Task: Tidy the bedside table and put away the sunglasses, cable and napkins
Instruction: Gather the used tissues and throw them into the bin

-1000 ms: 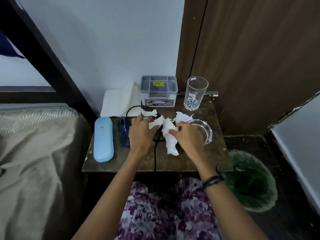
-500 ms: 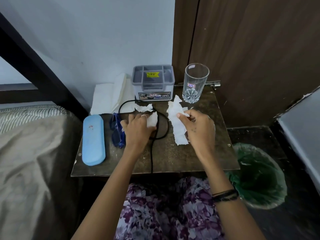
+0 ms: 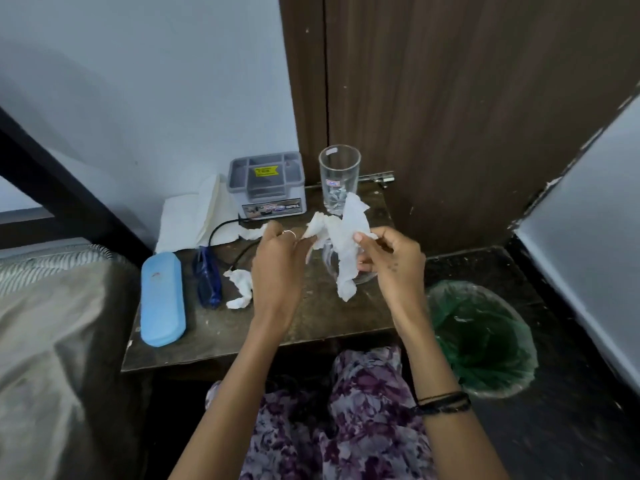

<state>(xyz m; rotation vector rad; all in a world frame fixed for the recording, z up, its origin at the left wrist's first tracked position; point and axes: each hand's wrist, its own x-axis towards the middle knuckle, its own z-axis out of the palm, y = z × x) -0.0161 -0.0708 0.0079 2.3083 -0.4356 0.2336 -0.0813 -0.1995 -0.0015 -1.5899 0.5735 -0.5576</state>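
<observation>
Above the dark wooden bedside table (image 3: pixel 311 327), my left hand (image 3: pixel 277 261) and my right hand (image 3: pixel 391 261) are raised. Both pinch crumpled white napkins (image 3: pixel 341 237) that hang between them. Another crumpled napkin (image 3: pixel 240 287) lies on the table left of my left wrist, and a torn piece (image 3: pixel 251 233) sits behind it. Blue sunglasses (image 3: pixel 207 282) lie beside a light blue glasses case (image 3: pixel 162 297). A black cable (image 3: pixel 227 225) loops from the grey organiser box (image 3: pixel 266 187) and passes behind my left hand.
A tall drinking glass (image 3: pixel 339 174) stands at the back right of the table; a clear glass dish (image 3: pixel 362 273) sits partly behind my hands. Folded white paper (image 3: pixel 192 216) leans on the wall. A green-lined waste bin (image 3: pixel 481 337) stands on the floor, right. The bed (image 3: pixel 52 341) is left.
Both hands have lifted off the table and come together, carrying napkins upward. One crumpled napkin now lies exposed left of my left wrist. The camera tilted and shifted.
</observation>
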